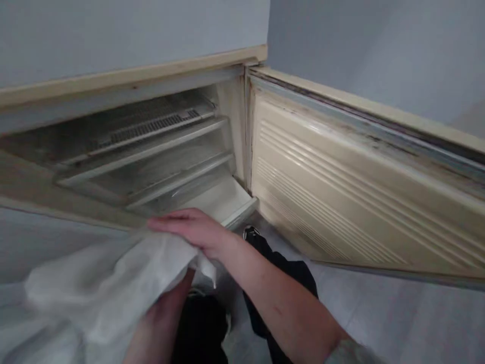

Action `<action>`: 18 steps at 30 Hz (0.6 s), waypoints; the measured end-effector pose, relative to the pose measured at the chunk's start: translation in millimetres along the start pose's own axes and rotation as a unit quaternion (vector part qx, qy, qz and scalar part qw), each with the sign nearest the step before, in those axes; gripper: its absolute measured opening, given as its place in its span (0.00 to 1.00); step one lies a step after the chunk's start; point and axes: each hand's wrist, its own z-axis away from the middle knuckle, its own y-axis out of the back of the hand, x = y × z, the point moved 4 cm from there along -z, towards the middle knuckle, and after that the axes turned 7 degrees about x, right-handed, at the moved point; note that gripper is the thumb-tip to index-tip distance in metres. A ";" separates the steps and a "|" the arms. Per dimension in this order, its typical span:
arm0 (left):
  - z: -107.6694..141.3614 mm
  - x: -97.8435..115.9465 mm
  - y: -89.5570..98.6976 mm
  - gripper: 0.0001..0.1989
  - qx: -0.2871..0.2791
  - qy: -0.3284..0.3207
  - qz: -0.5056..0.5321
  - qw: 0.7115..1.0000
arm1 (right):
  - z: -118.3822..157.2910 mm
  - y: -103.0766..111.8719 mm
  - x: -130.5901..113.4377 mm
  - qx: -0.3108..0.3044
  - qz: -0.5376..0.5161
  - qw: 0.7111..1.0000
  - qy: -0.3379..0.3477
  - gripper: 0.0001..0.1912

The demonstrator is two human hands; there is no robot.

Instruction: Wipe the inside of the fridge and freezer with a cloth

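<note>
A crumpled white sheet (125, 283), of cloth or thin plastic, fills the lower left and is partly blurred. My right hand (189, 227) reaches over its upper edge, the sheet held under the fingers and palm, while a small twisted end hangs out below the wrist. Beneath the sheet is my left hand (162, 308); its fingers are hidden in the folds and blurred. Just beyond my hands is an open freezer compartment (166, 172) with ridged shelves, its inner walls pale and stained. The freezer door (322, 187) is swung wide to the right.
Dark grime runs along the door seal (364, 126). A white bottom panel (220, 197) lies at the compartment's lower front. My legs and black shoes (252, 235) stand on the grey floor (364, 308) close to the door. A grey wall (359, 50) rises behind.
</note>
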 end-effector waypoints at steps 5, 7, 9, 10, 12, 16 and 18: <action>7.2 5.7 -2.8 0.19 0.054 -0.049 0.091 0.993 | -6.7 18.5 -7.0 0.181 -0.030 0.982 0.044 0.13; 6.2 8.6 -5.7 0.19 0.068 -0.044 0.128 0.988 | -11.5 22.8 -4.0 0.224 0.044 0.970 0.086 0.15; 4.0 12.1 -7.3 0.19 0.069 -0.040 0.146 0.986 | -13.8 26.2 -2.0 0.260 0.157 0.941 0.152 0.15; 2.7 14.2 -7.2 0.18 0.065 -0.044 0.147 0.986 | -13.4 27.4 -1.4 0.275 0.212 0.920 0.184 0.15; -0.1 17.5 -5.8 0.16 0.051 -0.056 0.140 0.987 | -9.3 28.2 -0.5 0.284 0.300 0.879 0.236 0.23; -6.5 19.2 -0.5 0.18 0.043 -0.070 0.105 0.991 | 6.0 20.0 2.0 0.198 0.435 0.814 0.330 0.35; -9.8 18.2 1.8 0.20 0.053 -0.075 0.094 0.991 | 11.7 14.5 6.9 0.137 0.503 0.775 0.358 0.37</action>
